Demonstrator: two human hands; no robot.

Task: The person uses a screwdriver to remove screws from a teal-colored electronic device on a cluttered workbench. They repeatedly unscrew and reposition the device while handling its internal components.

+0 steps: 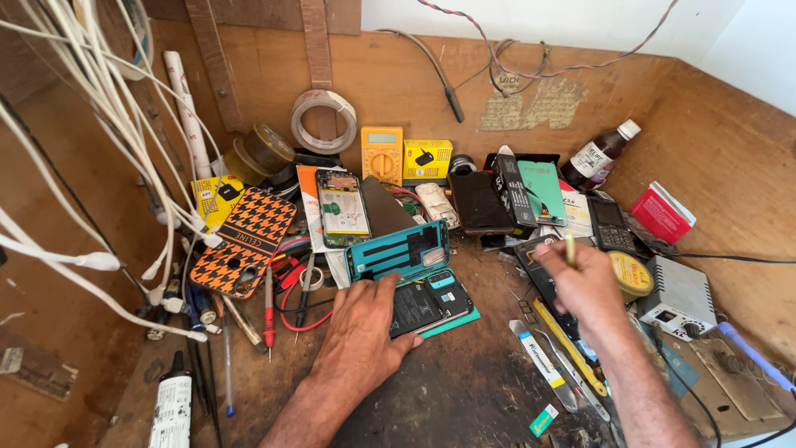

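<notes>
Left hand presses flat, fingers spread, on an opened teal-framed phone while right hand grips a thin yellow-tipped tool.

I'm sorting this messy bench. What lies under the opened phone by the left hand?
Under the opened phone a teal sheet sticks out along its lower right edge. The left hand rests on the phone's left part, so whatever lies beneath there is covered.

two hands, one yellow multimeter, three tape rolls, one brown bottle
</notes>
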